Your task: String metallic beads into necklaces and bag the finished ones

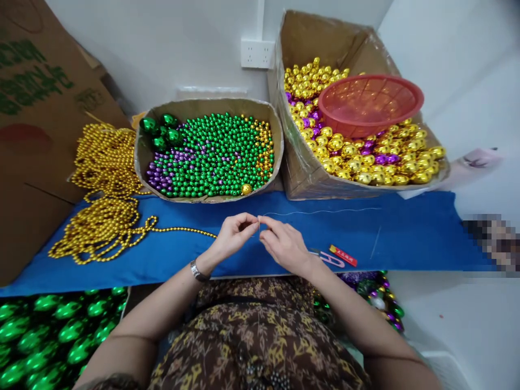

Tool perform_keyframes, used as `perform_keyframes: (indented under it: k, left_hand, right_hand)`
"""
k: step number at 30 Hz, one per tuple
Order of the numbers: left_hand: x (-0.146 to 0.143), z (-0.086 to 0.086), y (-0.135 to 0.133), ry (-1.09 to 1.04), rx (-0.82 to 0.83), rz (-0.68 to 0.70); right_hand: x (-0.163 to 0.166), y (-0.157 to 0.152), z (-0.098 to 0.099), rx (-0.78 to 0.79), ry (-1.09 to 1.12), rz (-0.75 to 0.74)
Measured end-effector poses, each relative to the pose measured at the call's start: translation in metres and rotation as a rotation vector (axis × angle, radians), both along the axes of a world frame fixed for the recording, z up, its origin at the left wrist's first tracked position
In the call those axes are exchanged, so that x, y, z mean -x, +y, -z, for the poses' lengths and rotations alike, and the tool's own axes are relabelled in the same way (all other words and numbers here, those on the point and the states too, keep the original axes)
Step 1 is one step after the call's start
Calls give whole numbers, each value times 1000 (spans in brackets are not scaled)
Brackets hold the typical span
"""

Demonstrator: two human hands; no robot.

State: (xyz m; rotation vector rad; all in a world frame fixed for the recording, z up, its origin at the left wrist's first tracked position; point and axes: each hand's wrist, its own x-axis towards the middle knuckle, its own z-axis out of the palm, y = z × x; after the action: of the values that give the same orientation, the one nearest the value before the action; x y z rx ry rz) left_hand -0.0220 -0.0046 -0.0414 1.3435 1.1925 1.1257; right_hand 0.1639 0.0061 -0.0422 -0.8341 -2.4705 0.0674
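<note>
My left hand (233, 236) and my right hand (286, 246) meet above the blue cloth, fingertips pinched close together. Between them is a thin pale thread (320, 213), whose length trails off to the right across the cloth. A short piece of it seems to stand between the fingertips, too fine to make out well. A strand of gold beads (182, 231) runs from a coiled heap at the left and ends beside my left wrist. Right of my right hand lie pink-handled snips (333, 260) and a small red and yellow packet (343, 255).
A cardboard box of small green, purple and gold beads (211, 198) stands behind my hands. Right of it, a taller box (303, 181) holds gold and purple beads under a red basket (371, 100). Gold bead strands (105, 160) pile at left. Large green balls (60, 330) sit below the table edge.
</note>
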Motion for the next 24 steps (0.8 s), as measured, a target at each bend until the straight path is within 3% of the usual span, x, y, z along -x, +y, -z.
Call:
perform_keyframes:
  k: [2, 5, 14, 24]
  left_hand:
    - [0, -1, -1, -68, 67, 33]
    - [-2, -1, -1, -138, 133, 21]
    - [0, 7, 0, -121, 205, 16]
    - [3, 9, 0, -123, 216, 30]
  right_hand:
    - [2, 3, 5, -149, -118, 8]
    - [3, 7, 6, -224, -225, -10]
    - [2, 6, 10, -85, -236, -66]
    - [8, 4, 1, -181, -368, -97]
